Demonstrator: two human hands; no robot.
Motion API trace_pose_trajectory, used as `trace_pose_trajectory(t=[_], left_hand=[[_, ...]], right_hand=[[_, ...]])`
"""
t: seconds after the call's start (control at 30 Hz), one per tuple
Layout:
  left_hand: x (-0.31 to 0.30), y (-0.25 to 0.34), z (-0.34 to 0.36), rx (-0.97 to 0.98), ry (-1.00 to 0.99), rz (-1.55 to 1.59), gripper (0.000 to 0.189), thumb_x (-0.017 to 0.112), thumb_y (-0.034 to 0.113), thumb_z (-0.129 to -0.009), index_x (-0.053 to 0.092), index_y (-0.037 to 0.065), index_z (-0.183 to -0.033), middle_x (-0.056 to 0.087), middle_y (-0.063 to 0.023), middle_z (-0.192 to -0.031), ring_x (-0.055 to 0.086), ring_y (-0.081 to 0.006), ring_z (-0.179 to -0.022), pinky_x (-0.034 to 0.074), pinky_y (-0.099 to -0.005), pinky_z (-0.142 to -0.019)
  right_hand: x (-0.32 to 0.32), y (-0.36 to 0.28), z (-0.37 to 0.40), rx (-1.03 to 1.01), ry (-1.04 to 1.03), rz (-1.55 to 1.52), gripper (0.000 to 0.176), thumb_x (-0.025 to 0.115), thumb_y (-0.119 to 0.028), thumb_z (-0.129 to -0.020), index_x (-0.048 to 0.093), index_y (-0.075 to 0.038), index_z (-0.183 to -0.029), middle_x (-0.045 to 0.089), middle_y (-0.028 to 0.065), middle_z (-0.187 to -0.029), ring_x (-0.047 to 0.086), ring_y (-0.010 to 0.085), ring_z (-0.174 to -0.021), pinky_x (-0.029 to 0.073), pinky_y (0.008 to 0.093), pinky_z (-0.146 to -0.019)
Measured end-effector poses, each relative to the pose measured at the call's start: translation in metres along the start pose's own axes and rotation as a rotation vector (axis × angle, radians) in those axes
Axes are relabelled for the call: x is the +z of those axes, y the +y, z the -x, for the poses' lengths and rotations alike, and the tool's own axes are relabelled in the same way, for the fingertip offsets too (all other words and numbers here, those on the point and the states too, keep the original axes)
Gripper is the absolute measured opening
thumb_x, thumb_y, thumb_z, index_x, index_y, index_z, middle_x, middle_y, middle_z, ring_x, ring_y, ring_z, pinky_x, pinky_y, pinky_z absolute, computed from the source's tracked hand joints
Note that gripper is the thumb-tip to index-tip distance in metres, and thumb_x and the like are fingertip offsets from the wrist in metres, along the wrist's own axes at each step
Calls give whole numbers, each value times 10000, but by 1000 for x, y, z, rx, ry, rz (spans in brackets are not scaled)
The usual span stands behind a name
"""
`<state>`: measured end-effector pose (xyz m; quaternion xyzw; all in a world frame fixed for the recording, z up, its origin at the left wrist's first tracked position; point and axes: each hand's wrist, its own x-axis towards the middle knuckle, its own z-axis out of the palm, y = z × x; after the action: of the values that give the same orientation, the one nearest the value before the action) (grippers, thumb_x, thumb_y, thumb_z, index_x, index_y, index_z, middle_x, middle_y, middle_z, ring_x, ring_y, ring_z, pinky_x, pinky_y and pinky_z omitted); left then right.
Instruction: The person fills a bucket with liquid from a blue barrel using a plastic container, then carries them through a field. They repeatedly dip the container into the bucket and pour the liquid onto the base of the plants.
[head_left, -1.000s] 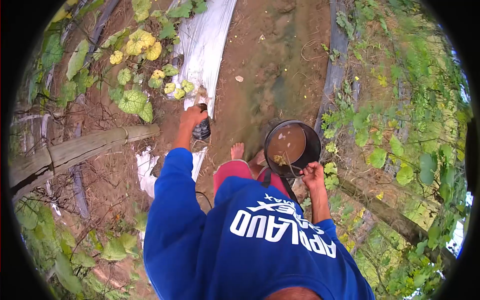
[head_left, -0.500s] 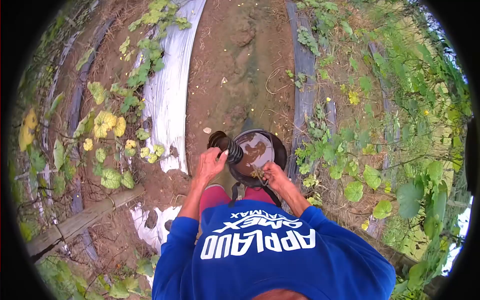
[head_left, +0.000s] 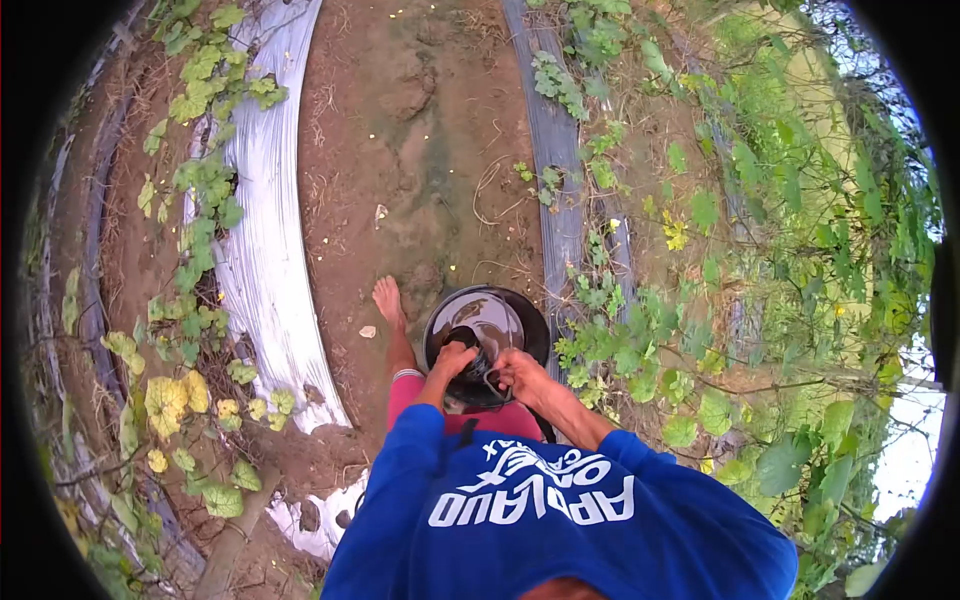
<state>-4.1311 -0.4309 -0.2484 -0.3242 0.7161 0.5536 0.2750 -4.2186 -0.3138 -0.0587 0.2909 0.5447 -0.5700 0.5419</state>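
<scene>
In front of my legs is a round black container (head_left: 537, 322) with brownish liquid inside that reflects the sky. My left hand (head_left: 456, 360) is closed on a dark ribbed cup-like object (head_left: 462, 338), held over the container's near left part. My right hand (head_left: 517, 372) is closed at the container's near edge, around what looks like a thin handle or cord; its exact shape is hard to make out. The two hands are close together.
A bare foot (head_left: 388, 300) rests on the muddy path (head_left: 400, 180). White plastic sheeting (head_left: 265, 190) runs along the left, a grey strip (head_left: 555, 150) along the right. Leafy vines (head_left: 640, 340) grow on both sides, and a wooden pole (head_left: 235, 535) lies lower left.
My left hand has brought the ribbed object rightward over the container, nearer my right hand. A bare foot now shows on the left. The view has shifted.
</scene>
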Motion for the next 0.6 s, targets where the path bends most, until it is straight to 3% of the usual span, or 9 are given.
trace_pose_trajectory(t=[0.03,0.07,0.17,0.27,0.4,0.53,0.6], left_hand=[[-12,2,-16,19,-102,-91,581,541,516,-796,660,-29,-958,638,-281,-974,654,-356,-895,504,-426,-793],[-24,10,-35,27,-123,-73,581,541,516,-796,660,-29,-958,638,-281,-974,654,-356,-895,504,-426,-793],[-62,25,-51,-74,-147,-77,624,527,506,-799,630,-47,-1069,575,-319,-1133,540,-432,-1120,425,-450,-965],[-102,48,-81,-149,-209,-78,597,519,442,-806,605,-42,-1144,551,-283,-1225,524,-420,-1153,424,-463,-975],[-134,64,-128,-218,-185,-73,691,541,475,-770,513,3,-1274,462,-270,-1341,459,-405,-1240,387,-449,-1032],[-188,94,-155,-198,-175,-93,679,559,451,-763,512,1,-1270,439,-274,-1358,443,-405,-1253,375,-444,-1042],[-207,100,-175,-244,-159,-44,672,576,439,-758,523,-7,-1258,526,-258,-1274,501,-394,-1199,405,-436,-1017]], right_hand=[[15,-9,-3,-41,45,7,162,560,-98,-724,459,-174,-623,349,-59,-512,316,100,-421,307,288,-466],[23,-25,-12,-38,73,15,162,560,-98,-724,459,-174,-623,349,-59,-512,316,100,-421,307,288,-466],[60,-57,-11,-45,156,-18,146,554,-73,-722,463,-165,-655,380,-64,-567,328,82,-460,313,280,-500],[90,-98,-12,-5,165,14,163,563,-56,-712,451,-173,-730,412,-58,-641,381,89,-567,367,300,-607],[134,-151,1,-37,120,16,162,574,-65,-723,443,-162,-729,414,-52,-635,365,91,-536,369,291,-603],[164,-189,-4,-66,28,70,190,563,-59,-749,410,-167,-722,366,-58,-607,340,84,-525,338,268,-583],[173,-208,-13,-78,-8,108,197,552,-49,-763,401,-168,-723,356,-60,-610,333,77,-531,321,257,-572]])
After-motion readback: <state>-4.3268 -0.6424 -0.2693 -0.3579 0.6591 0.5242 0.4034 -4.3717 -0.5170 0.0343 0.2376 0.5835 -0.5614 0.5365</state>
